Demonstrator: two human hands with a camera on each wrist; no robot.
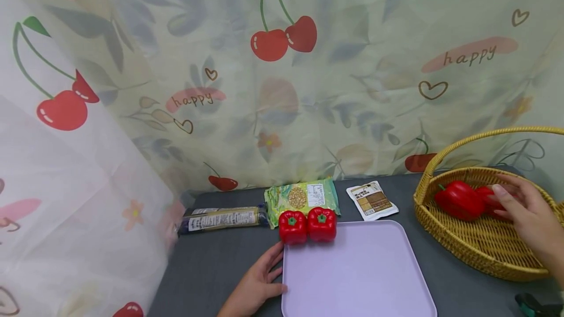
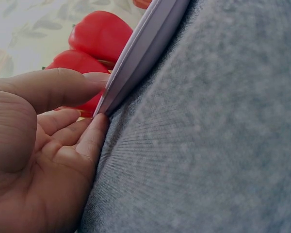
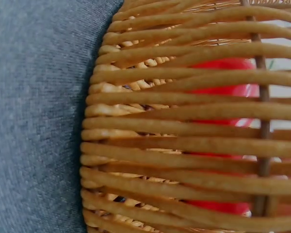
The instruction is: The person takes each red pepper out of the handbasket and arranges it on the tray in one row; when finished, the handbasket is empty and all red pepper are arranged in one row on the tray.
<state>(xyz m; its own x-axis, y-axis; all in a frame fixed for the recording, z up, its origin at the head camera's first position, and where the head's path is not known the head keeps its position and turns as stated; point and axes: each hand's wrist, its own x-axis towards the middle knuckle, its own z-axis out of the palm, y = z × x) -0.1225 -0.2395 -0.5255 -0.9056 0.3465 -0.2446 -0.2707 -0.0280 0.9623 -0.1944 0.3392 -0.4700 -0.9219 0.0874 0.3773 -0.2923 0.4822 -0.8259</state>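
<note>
Two peppers (image 1: 459, 201) in basket (image 1: 489, 247), right fingers (image 1: 523, 187) at one, grip unclear; left fingers (image 1: 270, 258) spread against tray (image 1: 361, 273).

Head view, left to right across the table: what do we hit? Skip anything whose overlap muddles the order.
Long dark packet → left hand → left red pepper by the tray → its right neighbour pepper → white-and-brown packet → red pepper in the wicker basket → right hand.

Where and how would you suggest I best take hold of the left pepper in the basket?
Probably around the thick middle of the left pepper, coming from above: it lies on its side, stem leftward, and the wall of the basket surrounds it.
</note>
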